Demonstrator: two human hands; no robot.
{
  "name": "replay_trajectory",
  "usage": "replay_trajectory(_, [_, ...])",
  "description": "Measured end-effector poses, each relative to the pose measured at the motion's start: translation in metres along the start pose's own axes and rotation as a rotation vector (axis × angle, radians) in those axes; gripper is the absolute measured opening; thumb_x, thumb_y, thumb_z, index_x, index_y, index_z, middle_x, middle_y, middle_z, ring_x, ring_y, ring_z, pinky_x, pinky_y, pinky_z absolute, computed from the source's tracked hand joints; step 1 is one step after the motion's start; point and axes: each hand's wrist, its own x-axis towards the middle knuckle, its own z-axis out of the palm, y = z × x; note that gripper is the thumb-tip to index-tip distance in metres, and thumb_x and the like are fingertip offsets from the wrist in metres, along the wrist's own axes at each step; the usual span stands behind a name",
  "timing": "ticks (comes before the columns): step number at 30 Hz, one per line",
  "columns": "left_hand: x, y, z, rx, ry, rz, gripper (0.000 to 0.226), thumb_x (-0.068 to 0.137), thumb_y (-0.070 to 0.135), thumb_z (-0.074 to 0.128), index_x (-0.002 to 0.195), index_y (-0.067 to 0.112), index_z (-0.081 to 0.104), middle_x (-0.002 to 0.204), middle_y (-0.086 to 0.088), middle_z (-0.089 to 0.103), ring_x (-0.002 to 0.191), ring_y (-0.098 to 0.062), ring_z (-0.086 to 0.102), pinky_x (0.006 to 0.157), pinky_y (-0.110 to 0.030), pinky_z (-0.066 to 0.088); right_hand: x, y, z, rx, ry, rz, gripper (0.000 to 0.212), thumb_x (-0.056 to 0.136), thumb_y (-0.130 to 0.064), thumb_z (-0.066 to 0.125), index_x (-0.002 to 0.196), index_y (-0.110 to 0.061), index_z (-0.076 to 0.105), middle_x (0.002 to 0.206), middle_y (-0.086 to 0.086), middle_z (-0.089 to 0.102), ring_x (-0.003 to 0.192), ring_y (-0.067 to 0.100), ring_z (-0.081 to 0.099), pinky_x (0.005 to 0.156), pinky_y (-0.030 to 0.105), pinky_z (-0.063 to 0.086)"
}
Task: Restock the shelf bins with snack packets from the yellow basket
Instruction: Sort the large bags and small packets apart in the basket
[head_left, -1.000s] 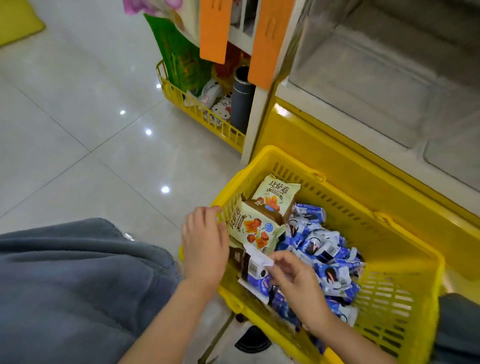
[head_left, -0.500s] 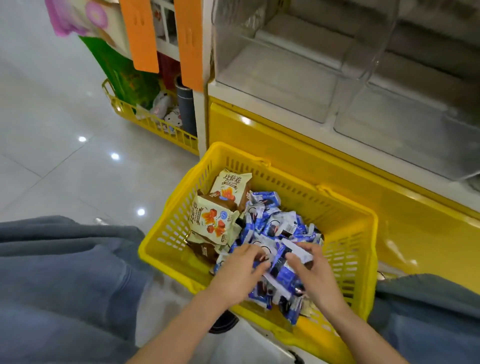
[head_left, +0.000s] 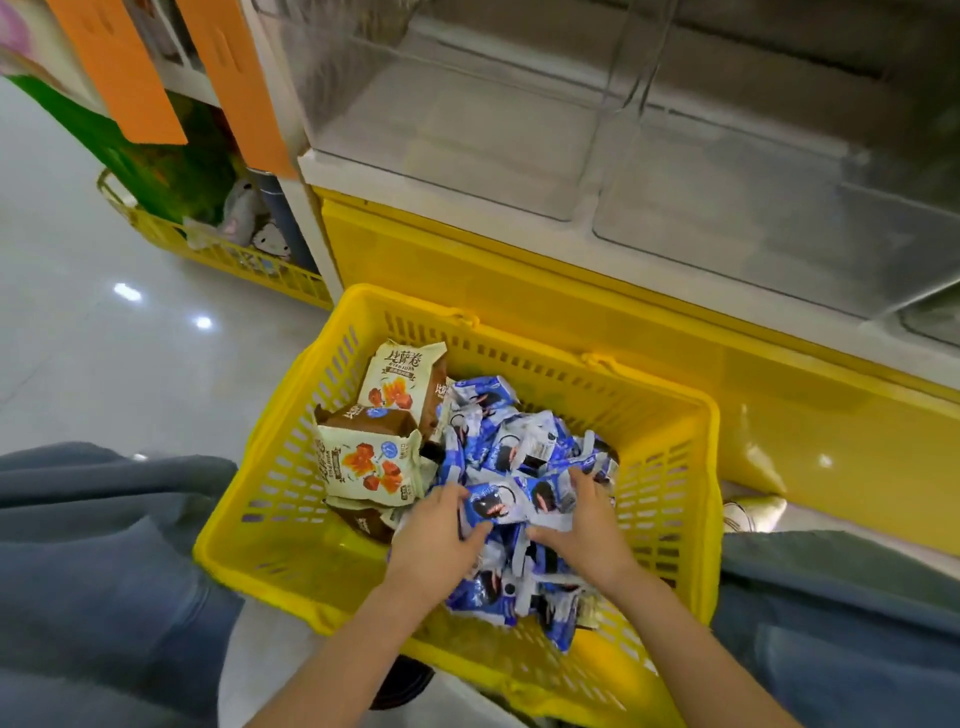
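The yellow basket stands on the floor between my knees. Inside it lies a heap of several small blue-and-white snack packets, with cream-and-brown packets stacked at its left. Both hands are down in the blue heap. My left hand grips packets from the left side, and my right hand curls round packets from the right; a bunch is pressed between them. The clear shelf bins above the yellow cabinet hold nothing visible.
A yellow cabinet front runs right behind the basket. To the left, a second low yellow basket holds plush toys and a dark cylinder, under orange tags. My grey-trousered knees flank the basket on a glossy tiled floor.
My left hand left the basket's left rim and went into the blue packets. Both hands have now closed in on a bunch of them. The view has swung up toward the bins.
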Motion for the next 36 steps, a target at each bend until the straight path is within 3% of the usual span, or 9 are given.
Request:
replay_trajectory(5, [0.011, 0.018, 0.019, -0.18, -0.023, 0.025, 0.071, 0.087, 0.037, 0.06, 0.145, 0.026, 0.02, 0.15, -0.002, 0.02, 0.139, -0.021, 0.022, 0.109, -0.035, 0.03, 0.007, 0.001, 0.008, -0.052, 0.015, -0.02, 0.11, 0.073, -0.044, 0.075, 0.15, -0.01, 0.003, 0.152, 0.008, 0.02, 0.141, 0.024, 0.019, 0.114, 0.034, 0.024])
replay_trajectory(10, [0.026, 0.016, 0.022, 0.23, -0.063, 0.216, 0.067, 0.09, 0.043, 0.052, 0.146, 0.024, 0.019, 0.156, 0.002, 0.009, 0.144, -0.018, 0.004, 0.116, -0.035, 0.003, 0.012, 0.006, 0.006, -0.012, -0.016, 0.039, 0.112, 0.074, -0.064, 0.061, 0.15, -0.01, -0.001, 0.157, 0.009, 0.006, 0.145, 0.026, 0.01, 0.116, 0.043, 0.02])
replay_trajectory(15, [0.037, 0.017, 0.007, 0.455, -0.234, 0.269, 0.077, 0.084, 0.057, 0.053, 0.145, 0.021, 0.023, 0.15, 0.001, 0.024, 0.137, -0.023, 0.022, 0.113, -0.036, 0.017, 0.017, 0.012, 0.007, 0.044, 0.035, 0.071, 0.081, 0.079, -0.059, 0.061, 0.139, -0.01, 0.036, 0.131, 0.007, 0.053, 0.125, 0.027, 0.045, 0.1, 0.041, 0.042])
replay_trajectory(19, [0.036, 0.013, 0.0, 0.604, -0.216, 0.3, 0.068, 0.081, 0.057, 0.057, 0.134, 0.02, 0.035, 0.132, -0.003, 0.038, 0.124, -0.022, 0.033, 0.104, -0.033, 0.027, 0.015, 0.007, 0.015, -0.168, -0.039, -0.017, 0.071, 0.08, -0.056, 0.061, 0.135, -0.017, 0.041, 0.132, 0.004, 0.046, 0.126, 0.025, 0.039, 0.102, 0.037, 0.037])
replay_trajectory(22, [0.032, 0.009, -0.002, 0.59, -0.171, 0.302, 0.059, 0.083, 0.059, 0.053, 0.125, 0.019, 0.041, 0.123, 0.0, 0.043, 0.118, -0.019, 0.036, 0.101, -0.031, 0.03, 0.011, 0.003, 0.011, -0.025, -0.002, -0.052, 0.059, 0.082, -0.044, 0.065, 0.131, -0.02, 0.043, 0.117, 0.001, 0.059, 0.087, 0.016, 0.062, 0.073, 0.03, 0.049])
replay_trajectory(28, [0.024, 0.021, -0.014, -0.067, -0.082, 0.059, 0.041, 0.088, 0.051, 0.051, 0.108, 0.015, 0.047, 0.087, 0.002, 0.051, 0.07, -0.002, 0.045, 0.056, -0.013, 0.035, 0.018, 0.004, -0.029, 0.223, 0.263, 0.011, 0.056, 0.088, -0.035, 0.062, 0.133, -0.009, 0.041, 0.103, 0.004, 0.065, 0.076, 0.013, 0.061, 0.057, 0.027, 0.052])
replay_trajectory(30, [0.022, 0.027, -0.021, -0.319, -0.117, -0.067, 0.045, 0.092, 0.046, 0.046, 0.123, 0.013, 0.042, 0.095, 0.005, 0.055, 0.073, -0.001, 0.048, 0.057, -0.01, 0.038, 0.017, 0.009, -0.038, 0.173, 0.29, 0.045, 0.06, 0.088, -0.034, 0.062, 0.136, -0.008, 0.037, 0.127, 0.01, 0.056, 0.099, 0.013, 0.056, 0.071, 0.02, 0.05])
replay_trajectory(33, [0.019, 0.032, -0.029, -0.606, -0.146, -0.243, 0.045, 0.098, 0.038, 0.038, 0.136, 0.014, 0.038, 0.136, 0.0, 0.047, 0.114, -0.014, 0.052, 0.09, -0.025, 0.043, 0.009, 0.012, -0.035, 0.033, 0.43, -0.009, 0.062, 0.086, -0.032, 0.064, 0.137, -0.009, 0.036, 0.136, 0.008, 0.044, 0.126, 0.02, 0.04, 0.103, 0.028, 0.036])
replay_trajectory(36, [0.015, 0.037, -0.038, -0.939, -0.174, -0.444, 0.021, 0.098, 0.023, 0.038, 0.109, 0.017, 0.054, 0.123, -0.009, 0.056, 0.095, -0.027, 0.064, 0.058, -0.024, 0.053, -0.004, 0.009, -0.018, 0.003, 0.316, -0.085, 0.055, 0.086, -0.037, 0.062, 0.132, -0.015, 0.042, 0.13, 0.001, 0.046, 0.116, 0.012, 0.048, 0.094, 0.02, 0.039])
